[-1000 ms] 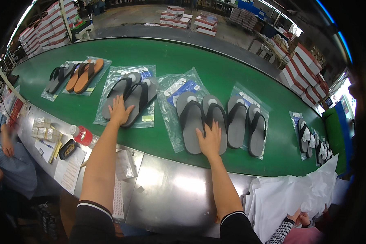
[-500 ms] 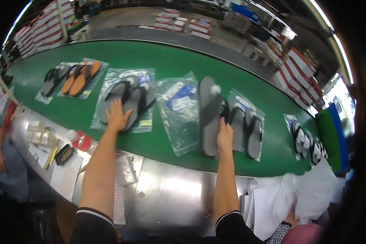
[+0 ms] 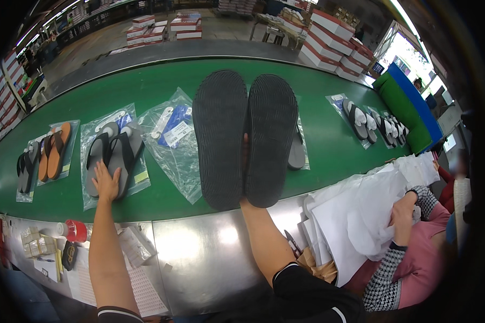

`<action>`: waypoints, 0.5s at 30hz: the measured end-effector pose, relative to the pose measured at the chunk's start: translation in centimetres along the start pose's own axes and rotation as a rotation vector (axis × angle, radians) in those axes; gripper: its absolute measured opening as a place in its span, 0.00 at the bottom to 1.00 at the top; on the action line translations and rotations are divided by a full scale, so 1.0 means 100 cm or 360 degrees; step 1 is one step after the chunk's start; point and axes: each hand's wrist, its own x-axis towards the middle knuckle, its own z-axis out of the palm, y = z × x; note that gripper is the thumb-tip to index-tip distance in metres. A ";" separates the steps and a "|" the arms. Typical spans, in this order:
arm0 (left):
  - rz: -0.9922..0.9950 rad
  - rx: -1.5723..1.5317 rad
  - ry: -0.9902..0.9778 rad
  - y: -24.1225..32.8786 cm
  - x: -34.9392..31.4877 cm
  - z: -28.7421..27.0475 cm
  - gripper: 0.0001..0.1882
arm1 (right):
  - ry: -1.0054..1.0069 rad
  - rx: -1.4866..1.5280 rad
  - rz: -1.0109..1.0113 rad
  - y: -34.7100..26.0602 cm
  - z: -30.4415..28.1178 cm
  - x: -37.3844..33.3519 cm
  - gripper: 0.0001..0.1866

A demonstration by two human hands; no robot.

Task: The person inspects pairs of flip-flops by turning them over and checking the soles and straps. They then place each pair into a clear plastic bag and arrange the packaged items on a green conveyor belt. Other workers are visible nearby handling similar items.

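Raised and turned since half a second ago, the sandals [image 3: 220,140] in our right hand [image 3: 246,148] now show us both black soles, held up over the green table [image 3: 161,75]. That hand is mostly hidden behind them, its fingers gripping the pair, with a bit showing between the soles. Our left hand [image 3: 106,184] stays on the grey pair [image 3: 123,156], fingers spread and not closed around anything, that pair lying on its clear bag. Between the two pairs lies another bag [image 3: 172,167] with a blue card [image 3: 182,116]. Left of the grey pair sits an orange pair [image 3: 54,153]. At right, a co-worker's hands hold white paper [image 3: 355,215].
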 end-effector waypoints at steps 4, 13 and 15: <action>0.0007 0.0007 -0.0003 -0.001 0.002 0.002 0.45 | 0.0020 -0.0009 0.0004 0.008 -0.005 -0.001 0.22; 0.0010 -0.0002 0.0021 -0.002 -0.001 -0.001 0.44 | 0.0045 -0.0012 0.0039 0.025 -0.016 -0.002 0.21; -0.0020 0.0069 0.0029 0.002 0.003 -0.005 0.42 | 0.0032 -0.0004 0.0046 0.028 -0.018 0.001 0.21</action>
